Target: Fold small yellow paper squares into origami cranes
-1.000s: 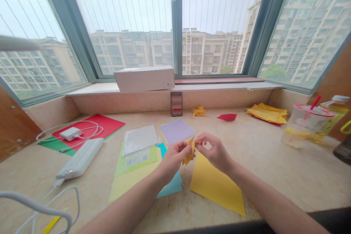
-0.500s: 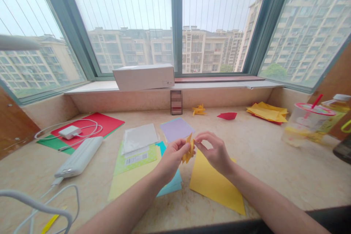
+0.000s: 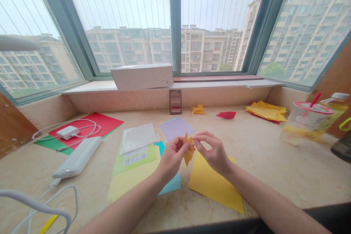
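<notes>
Upright between my hands is a small orange-yellow folded paper piece (image 3: 187,156) with pointed ends. My left hand (image 3: 172,156) grips it, thumb on the near side and fingers curled behind. At its upper right edge, the thumb and index finger of my right hand (image 3: 215,150) are pinched together on the paper. Partly hidden under my right hand and forearm lies a yellow paper sheet (image 3: 214,184). Below and behind my left hand are light blue paper (image 3: 171,186) and a lilac sheet (image 3: 175,128).
Along the back stand a yellow folded paper figure (image 3: 198,109), a red folded piece (image 3: 226,115) and stacked yellow pieces (image 3: 265,110). A lidded cup (image 3: 304,124) is at right. A white power bank (image 3: 78,157), cables and red paper (image 3: 105,124) lie left.
The folded paper has turned slightly in my left hand, its pointed ends now more vertical. My right fingertips stay at its edge. The whole view has shifted a little.
</notes>
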`<control>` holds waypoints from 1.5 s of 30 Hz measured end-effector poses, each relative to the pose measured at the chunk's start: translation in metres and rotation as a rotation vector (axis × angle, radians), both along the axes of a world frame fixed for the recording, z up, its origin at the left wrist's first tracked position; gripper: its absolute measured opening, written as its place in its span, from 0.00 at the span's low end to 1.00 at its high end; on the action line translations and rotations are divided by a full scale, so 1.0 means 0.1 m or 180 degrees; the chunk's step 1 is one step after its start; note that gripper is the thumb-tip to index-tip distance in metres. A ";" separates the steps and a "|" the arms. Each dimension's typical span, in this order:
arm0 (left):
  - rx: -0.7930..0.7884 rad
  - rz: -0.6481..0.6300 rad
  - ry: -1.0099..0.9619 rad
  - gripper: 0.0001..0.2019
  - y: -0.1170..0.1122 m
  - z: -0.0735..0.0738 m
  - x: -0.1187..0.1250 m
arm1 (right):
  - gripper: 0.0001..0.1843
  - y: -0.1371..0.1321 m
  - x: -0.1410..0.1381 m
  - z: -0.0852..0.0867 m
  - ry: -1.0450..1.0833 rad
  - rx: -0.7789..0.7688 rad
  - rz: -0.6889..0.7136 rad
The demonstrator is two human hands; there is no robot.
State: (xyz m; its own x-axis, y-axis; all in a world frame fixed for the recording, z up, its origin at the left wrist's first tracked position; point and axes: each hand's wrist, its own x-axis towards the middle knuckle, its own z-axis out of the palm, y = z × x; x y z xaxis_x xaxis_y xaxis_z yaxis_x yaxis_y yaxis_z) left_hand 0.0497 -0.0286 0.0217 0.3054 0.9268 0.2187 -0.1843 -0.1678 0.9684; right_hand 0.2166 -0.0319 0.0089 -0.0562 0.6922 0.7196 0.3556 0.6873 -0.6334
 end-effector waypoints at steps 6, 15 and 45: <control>0.0124 0.0087 0.0094 0.17 0.01 -0.04 0.00 | 0.06 -0.02 -0.03 0.04 0.0041 -0.0156 0.0271; 0.0269 0.0051 0.0223 0.16 0.03 -0.06 -0.03 | 0.05 -0.06 -0.02 0.05 0.0132 -0.0378 0.0270; 0.0259 0.0427 -0.0017 0.15 0.05 -0.07 -0.01 | 0.14 -0.06 -0.04 0.03 0.0846 -0.1541 0.0288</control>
